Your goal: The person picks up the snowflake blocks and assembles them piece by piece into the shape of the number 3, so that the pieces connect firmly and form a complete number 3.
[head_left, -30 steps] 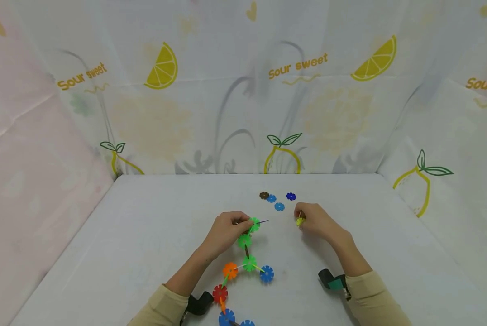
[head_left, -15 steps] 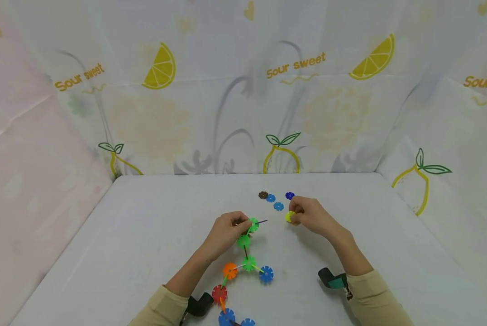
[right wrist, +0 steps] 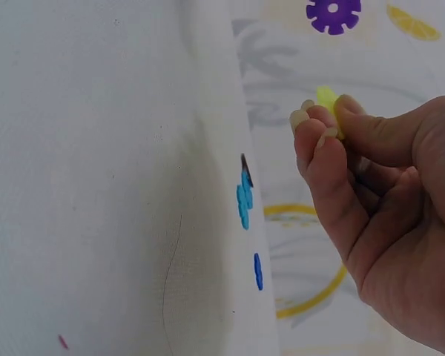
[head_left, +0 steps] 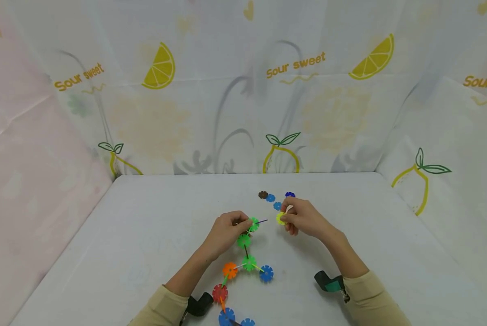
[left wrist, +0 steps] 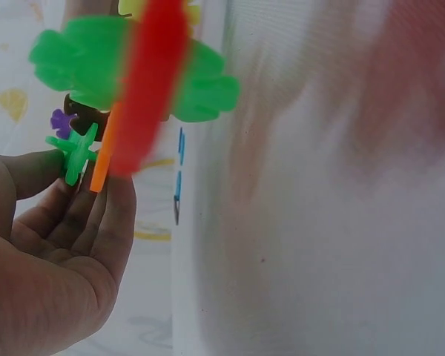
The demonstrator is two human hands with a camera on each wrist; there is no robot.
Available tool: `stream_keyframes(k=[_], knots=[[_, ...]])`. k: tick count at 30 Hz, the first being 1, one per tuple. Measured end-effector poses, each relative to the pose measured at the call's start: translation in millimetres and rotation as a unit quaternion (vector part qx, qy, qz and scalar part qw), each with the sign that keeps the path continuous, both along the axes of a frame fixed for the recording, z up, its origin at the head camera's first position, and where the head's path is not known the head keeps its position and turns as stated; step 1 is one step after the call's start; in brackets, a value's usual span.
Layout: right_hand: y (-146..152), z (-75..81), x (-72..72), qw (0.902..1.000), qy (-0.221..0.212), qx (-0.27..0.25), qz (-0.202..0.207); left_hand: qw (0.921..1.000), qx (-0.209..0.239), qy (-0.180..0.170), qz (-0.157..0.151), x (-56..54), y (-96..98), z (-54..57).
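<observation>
My left hand [head_left: 229, 232] pinches a green slotted plastic disc [head_left: 254, 224] at the far end of a joined chain of coloured discs. A purple disc [right wrist: 320, 15] juts from that green disc toward the right, edge-on in the head view. Between the thumb and fingers of my right hand [head_left: 304, 218] is a loose yellow disc [head_left: 280, 218], a short gap right of the purple one. Down the chain come another green disc [head_left: 244, 241], an orange disc [head_left: 229, 270], a red disc [head_left: 220, 293] and a blue disc [head_left: 227, 316], partly cut by the frame.
Beyond the hands, loose discs lie flat on the white table [head_left: 166, 203]: a brown disc [head_left: 263, 194], light blue discs [head_left: 270, 198] and a dark blue disc [head_left: 290, 194]. A blue disc [head_left: 266, 274] branches off the chain's right side. Lemon-printed cloth [head_left: 211, 113] hangs behind.
My right hand has carried the yellow disc leftward, closer to the purple disc, and turned it to face the head view. The left hand and chain have stayed almost still.
</observation>
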State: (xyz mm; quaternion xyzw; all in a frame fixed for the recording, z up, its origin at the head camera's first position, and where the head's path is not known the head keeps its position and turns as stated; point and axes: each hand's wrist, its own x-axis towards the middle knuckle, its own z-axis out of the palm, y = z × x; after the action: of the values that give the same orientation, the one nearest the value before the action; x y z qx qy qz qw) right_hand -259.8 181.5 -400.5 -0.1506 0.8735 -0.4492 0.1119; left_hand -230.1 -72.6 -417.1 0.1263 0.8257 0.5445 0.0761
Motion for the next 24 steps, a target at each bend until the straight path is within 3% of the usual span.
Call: stream_keyframes(k=[9, 24], knots=[[-2, 3.6, 4.2, 0.9972, 0.023, -0.028, 0.066, 1.0000, 0.001, 0.002, -0.001, -0.1, 0.2, 0.2], [-7, 11.3, 8.4, 0.9942, 0.045, -0.042, 0.088, 1.0000, 0.000, 0.009, -0.005, 1.4, 2.0, 3.4]])
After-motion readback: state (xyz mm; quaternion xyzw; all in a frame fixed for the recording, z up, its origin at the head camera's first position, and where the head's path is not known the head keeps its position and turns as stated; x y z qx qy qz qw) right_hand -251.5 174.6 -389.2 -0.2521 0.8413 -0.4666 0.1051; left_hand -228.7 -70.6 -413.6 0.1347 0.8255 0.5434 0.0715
